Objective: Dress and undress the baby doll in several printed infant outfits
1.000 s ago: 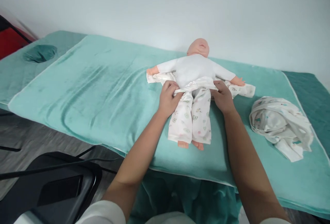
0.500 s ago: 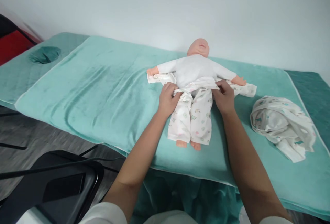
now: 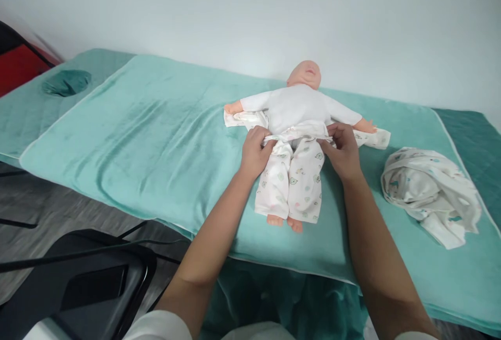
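A baby doll (image 3: pixel 299 105) with a white cloth body lies on its back, its head toward the wall and its arms spread. Patterned baby pants (image 3: pixel 305 178) cover its legs, with the feet showing below the cuffs. My left hand (image 3: pixel 255 151) pinches the pants' waistband at the doll's left-hand side in view. At the opposite side, my right hand (image 3: pixel 342 149) grips the waistband between thumb and fingers. Beneath the doll, a patterned baby top (image 3: pixel 373 139) is laid out, its sleeves showing under the doll's arms.
A crumpled patterned cloth (image 3: pixel 428 188) lies to the right on the green-covered bed (image 3: pixel 156 131). The bed has a face hole (image 3: pixel 66 83) at its left end. A black chair (image 3: pixel 86 282) with a dark phone-like object stands at lower left. A white wall rises behind.
My right hand has shifted its hold slightly inward along the waistband, its thumb now farther over the pants. My left hand stays nearly still.
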`<state>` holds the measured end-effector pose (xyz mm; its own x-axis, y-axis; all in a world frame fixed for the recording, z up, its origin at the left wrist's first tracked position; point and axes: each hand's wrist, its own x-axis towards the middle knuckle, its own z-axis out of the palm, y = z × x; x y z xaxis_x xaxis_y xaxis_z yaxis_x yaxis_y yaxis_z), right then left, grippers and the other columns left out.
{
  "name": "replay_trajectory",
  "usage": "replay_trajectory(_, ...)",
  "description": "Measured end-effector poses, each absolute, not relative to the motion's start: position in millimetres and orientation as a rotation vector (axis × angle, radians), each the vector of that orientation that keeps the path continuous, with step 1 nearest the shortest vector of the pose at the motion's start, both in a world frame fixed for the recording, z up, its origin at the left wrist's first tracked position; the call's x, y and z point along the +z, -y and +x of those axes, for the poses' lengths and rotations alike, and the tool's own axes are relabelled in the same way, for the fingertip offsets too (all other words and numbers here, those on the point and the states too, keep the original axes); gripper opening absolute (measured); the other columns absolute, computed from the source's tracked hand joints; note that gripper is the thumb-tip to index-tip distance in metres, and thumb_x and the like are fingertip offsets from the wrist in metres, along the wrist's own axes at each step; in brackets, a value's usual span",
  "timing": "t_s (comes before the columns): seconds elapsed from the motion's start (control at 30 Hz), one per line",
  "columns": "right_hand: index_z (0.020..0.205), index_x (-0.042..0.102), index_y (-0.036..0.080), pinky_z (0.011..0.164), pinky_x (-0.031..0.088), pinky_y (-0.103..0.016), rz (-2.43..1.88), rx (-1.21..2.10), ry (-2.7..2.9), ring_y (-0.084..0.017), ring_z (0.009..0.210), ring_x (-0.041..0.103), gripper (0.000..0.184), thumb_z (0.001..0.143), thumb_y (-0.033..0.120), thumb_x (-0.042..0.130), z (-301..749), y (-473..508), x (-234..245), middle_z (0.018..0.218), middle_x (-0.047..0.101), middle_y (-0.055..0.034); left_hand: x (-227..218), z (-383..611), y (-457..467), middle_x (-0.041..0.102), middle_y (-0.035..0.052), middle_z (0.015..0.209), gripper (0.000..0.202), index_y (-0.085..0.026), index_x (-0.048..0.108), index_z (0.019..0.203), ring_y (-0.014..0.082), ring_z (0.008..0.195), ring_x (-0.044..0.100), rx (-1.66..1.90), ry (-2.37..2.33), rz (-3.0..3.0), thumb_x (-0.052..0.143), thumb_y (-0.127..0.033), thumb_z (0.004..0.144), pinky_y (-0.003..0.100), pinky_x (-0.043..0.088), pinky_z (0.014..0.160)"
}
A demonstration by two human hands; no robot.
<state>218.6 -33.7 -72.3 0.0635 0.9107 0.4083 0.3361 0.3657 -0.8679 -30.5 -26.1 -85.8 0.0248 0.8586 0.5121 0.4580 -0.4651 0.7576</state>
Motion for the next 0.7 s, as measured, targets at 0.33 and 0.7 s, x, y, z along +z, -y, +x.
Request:
replay_trajectory(0.33,0.090,0.060,0.027,0.082,0.048,-0.036,-1.239,0.643,1.623,-0.019,0.086,0.054,0.039,0.076,0.056,0.081,221,38,-65,0.091,0.056,0.0006,-87,-31,26,0.060,0.0025,0.087,0.015,-0.024,0.050,0.079,0.0207,0.087,0.055,1.411,-1.353,1.917,0.056,-0.015,0.088,0.035,0.045,0.084)
replay_trajectory(0.7,0.084,0.065,0.023,0.083,0.047,-0.037,-1.313,1.042,1.890,-0.023,0.091,0.057,0.042,0.074,0.060,0.083,230,50,-41,0.089,0.062,-0.0009,-89,-32,25,0.059,0.0024,0.086,0.015,-0.024,0.050,0.079,0.0206,0.085,0.054,1.450,-1.308,1.935,0.056,-0.013,0.087,0.036,0.045,0.084)
